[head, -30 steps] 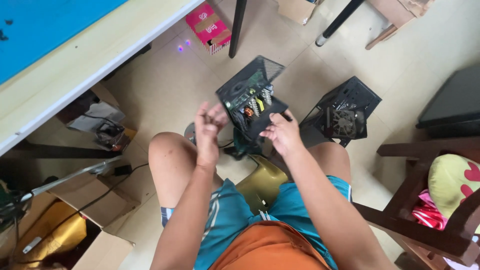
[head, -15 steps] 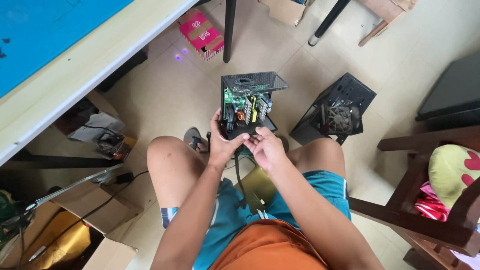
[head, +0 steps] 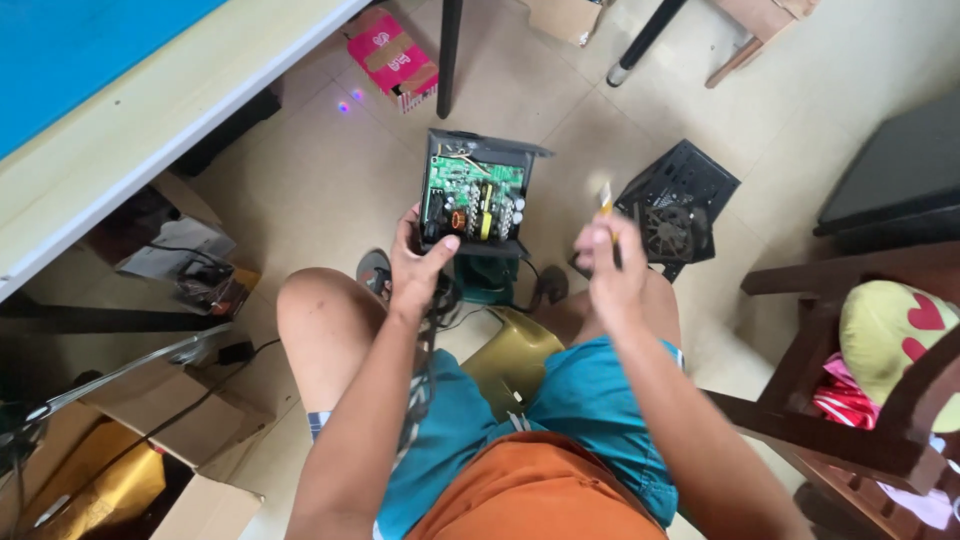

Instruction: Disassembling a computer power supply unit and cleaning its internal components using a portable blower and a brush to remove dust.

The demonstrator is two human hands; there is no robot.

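gripping open power supply (head: 473,196) by its near edge, left hand (head: 418,268), right hand (head: 608,262) pinching screwdriver (head: 607,207) beside it

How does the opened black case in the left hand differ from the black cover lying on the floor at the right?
The opened case is held up off the floor by the left hand; the fan cover lies on the tiles, untouched. The opened case shows a green circuit board with components; the fan cover shows a round fan behind mesh. The right hand grips a thin yellow-handled tool between them. Both are black metal.
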